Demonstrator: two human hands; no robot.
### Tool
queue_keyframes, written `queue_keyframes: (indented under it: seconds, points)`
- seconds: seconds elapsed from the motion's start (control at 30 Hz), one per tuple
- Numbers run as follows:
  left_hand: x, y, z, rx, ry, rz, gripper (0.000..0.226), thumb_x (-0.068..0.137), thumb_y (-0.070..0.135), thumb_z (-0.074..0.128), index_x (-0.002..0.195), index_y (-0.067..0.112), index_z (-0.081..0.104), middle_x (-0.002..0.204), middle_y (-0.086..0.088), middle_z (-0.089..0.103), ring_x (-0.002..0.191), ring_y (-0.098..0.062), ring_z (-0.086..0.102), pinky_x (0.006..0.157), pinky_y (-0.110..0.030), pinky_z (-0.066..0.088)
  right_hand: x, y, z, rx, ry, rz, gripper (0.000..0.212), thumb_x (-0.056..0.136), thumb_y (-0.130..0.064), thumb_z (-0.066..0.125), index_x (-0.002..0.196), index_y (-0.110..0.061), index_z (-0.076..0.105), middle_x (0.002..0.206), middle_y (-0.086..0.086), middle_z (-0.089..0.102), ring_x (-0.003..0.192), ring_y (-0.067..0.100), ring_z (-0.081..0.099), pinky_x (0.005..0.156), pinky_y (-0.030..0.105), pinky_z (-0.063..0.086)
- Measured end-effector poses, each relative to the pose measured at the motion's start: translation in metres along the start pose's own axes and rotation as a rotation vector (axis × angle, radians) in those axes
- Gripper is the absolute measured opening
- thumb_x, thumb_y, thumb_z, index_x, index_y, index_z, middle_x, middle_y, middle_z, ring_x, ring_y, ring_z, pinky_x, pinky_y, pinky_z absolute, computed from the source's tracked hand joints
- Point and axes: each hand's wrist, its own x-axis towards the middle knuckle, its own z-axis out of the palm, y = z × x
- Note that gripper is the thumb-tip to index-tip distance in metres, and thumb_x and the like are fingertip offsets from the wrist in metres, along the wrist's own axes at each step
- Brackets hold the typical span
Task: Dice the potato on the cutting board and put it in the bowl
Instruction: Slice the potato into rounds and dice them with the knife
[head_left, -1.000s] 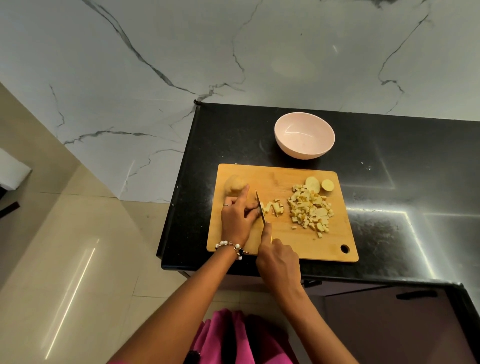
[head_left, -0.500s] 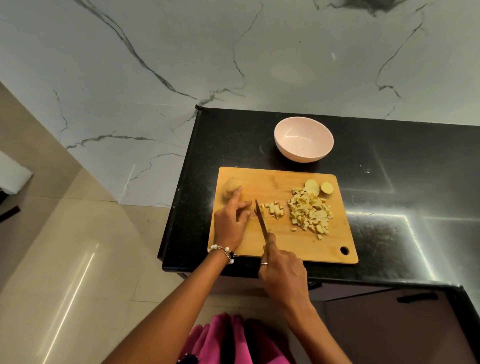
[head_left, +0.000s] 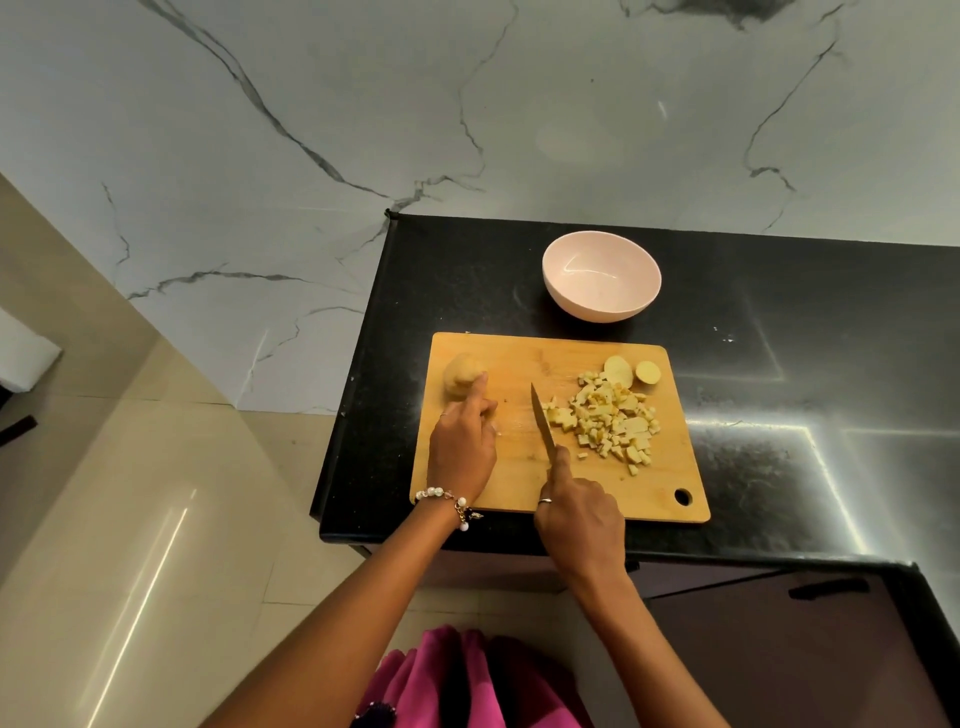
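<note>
A wooden cutting board (head_left: 524, 358) lies on the black counter. At its far left corner sits an uncut potato chunk (head_left: 457, 375). My left hand (head_left: 462, 447) touches that chunk with its straight index finger, and its other fingers are folded. My right hand (head_left: 582, 519) grips the knife (head_left: 541, 418) by the handle, index finger along the spine, with the blade's edge down on the board beside the dice. A pile of diced potato (head_left: 613, 418) spreads over the right half of the board, with two round slices (head_left: 618, 370) at its far edge. Beyond the board stands an empty pink bowl (head_left: 550, 291).
The black counter (head_left: 779, 415) ends just left of the board, with tiled floor (head_left: 156, 519) below. A marble wall (head_left: 467, 104) rises behind the counter. A dark cabinet front with a handle (head_left: 828, 588) sits at the lower right.
My left hand let go of the strip it was steadying and slid left to the uncut chunk. The knife moved right, bringing the fresh dice against the pile.
</note>
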Motion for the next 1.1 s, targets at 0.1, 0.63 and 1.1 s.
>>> queue_keyframes:
  seconds: [0.1, 0.63, 1.1]
  points:
    - [-0.002, 0.001, 0.007, 0.063, -0.013, -0.015, 0.063, 0.085, 0.007, 0.061, 0.142, 0.013, 0.035, 0.107, -0.004, 0.067, 0.098, -0.021, 0.059, 0.080, -0.032, 0.051, 0.004, 0.014, -0.007, 0.016, 0.011, 0.047, 0.055, 0.096, -0.019, 0.031, 0.149, -0.012, 0.017, 0.095, 0.012, 0.065, 0.085, 0.033, 0.061, 0.060, 0.034, 0.034]
    - [0.032, 0.042, 0.014, 0.025, 0.010, 0.025, 0.027, 0.086, 0.006, 0.057, 0.111, 0.012, 0.068, 0.105, -0.005, 0.070, 0.100, -0.025, 0.058, 0.087, -0.029, 0.041, 0.019, 0.078, -0.047, 1.252, 0.037, 0.487, 0.028, 0.096, -0.015, 0.052, 0.122, -0.010, 0.060, 0.051, 0.002, 0.043, 0.043, 0.012, 0.031, 0.038, 0.022, 0.024]
    - [0.137, 0.102, 0.082, 0.331, -0.666, 0.367, 0.048, 0.092, 0.016, 0.055, 0.138, 0.024, 0.044, 0.127, -0.003, 0.056, 0.120, -0.024, 0.043, 0.094, -0.040, 0.045, 0.017, 0.104, -0.059, 1.793, -0.014, 0.751, 0.025, 0.096, -0.015, 0.047, 0.113, -0.005, 0.062, 0.053, 0.005, 0.040, 0.035, 0.009, 0.025, 0.037, 0.019, 0.017]
